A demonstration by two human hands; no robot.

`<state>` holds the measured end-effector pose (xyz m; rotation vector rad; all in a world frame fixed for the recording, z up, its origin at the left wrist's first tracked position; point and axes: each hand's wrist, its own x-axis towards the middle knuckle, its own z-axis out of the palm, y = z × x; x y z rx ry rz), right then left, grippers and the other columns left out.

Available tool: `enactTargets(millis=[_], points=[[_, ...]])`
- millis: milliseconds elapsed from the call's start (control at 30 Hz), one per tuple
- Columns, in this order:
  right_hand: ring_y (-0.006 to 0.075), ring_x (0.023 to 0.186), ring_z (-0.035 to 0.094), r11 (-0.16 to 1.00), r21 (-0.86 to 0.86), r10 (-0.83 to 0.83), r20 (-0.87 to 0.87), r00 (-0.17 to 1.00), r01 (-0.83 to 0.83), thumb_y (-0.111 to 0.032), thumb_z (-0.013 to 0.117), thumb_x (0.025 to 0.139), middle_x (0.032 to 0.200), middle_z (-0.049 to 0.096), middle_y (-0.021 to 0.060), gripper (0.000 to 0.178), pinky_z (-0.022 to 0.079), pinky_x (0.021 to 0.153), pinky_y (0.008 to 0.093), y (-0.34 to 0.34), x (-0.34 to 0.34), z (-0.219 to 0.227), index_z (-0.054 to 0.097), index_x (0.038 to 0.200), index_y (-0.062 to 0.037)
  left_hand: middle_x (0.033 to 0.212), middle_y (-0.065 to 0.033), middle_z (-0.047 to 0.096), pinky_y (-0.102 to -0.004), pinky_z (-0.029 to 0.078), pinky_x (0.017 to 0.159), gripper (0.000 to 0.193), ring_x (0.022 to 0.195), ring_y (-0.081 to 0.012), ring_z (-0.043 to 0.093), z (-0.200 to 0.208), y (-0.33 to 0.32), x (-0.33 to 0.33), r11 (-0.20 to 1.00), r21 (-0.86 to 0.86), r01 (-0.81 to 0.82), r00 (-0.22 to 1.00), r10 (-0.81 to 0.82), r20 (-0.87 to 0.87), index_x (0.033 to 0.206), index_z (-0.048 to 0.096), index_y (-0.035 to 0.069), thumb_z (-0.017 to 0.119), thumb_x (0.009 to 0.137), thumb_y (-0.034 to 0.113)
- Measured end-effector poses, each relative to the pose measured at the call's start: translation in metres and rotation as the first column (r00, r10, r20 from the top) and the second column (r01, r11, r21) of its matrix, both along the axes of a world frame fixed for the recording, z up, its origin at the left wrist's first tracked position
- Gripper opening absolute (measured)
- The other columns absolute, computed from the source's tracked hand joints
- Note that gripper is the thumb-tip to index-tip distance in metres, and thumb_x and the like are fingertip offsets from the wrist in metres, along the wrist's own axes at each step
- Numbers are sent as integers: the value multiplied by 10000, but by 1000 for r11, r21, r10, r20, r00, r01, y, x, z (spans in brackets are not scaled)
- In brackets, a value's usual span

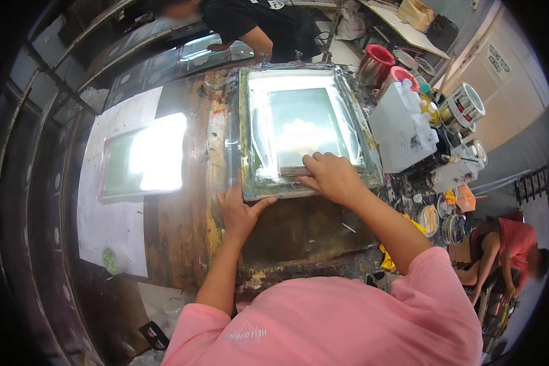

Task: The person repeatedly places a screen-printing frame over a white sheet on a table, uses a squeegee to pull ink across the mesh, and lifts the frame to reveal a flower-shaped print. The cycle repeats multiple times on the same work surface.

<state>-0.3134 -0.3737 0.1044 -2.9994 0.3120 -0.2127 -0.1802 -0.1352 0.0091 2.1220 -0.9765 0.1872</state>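
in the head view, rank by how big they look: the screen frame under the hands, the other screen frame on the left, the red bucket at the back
1. screen frame under the left hand and right hand
2. second screen frame on the left, somewhat smaller-looking, though fisheye bending makes this unsure
3. red bucket, clearly smallest

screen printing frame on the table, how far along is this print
Done: the screen printing frame lies flat on the stained wooden table, hinged at its far edge. In hand: the left hand steadies the frame's near edge while the right hand presses a squeegee at the near end of the mesh. Left: lifting the frame; the print beneath is hidden. A second frame lies on white paper.
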Motion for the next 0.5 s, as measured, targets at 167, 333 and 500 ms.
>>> enactTargets(millis=[167,333,500], points=[[353,908,664,990,-133,79,309,948,-39,-388,685,981,929,645,136,339,530,863,495,8,-8,58,629,1000,-54,1073,-127,712,-441,453,1038,996,1034,-271,651,50,-30,-7,856,-512,-69,889,-180,-420,1558,477,-74,918,839,454],[303,833,644,937,-337,141,602,786,90,-367,700,948,810,647,86,293,415,876,511,-18,37,120,654,930,-79,1394,-226,598,-464,392,1166,1034,1278,-314,582,101,-52,14,813,-582,-10,923,-217,-319,1641,340,-46,856,898,455],[282,811,713,945,-305,116,653,748,120,-490,655,918,793,715,110,413,425,872,468,-44,70,158,718,854,-87,1667,-341,321,-781,20,1215,1149,1586,-486,245,64,-31,4,874,479,-80,996,86,8,1690,301,49,516,913,867]])
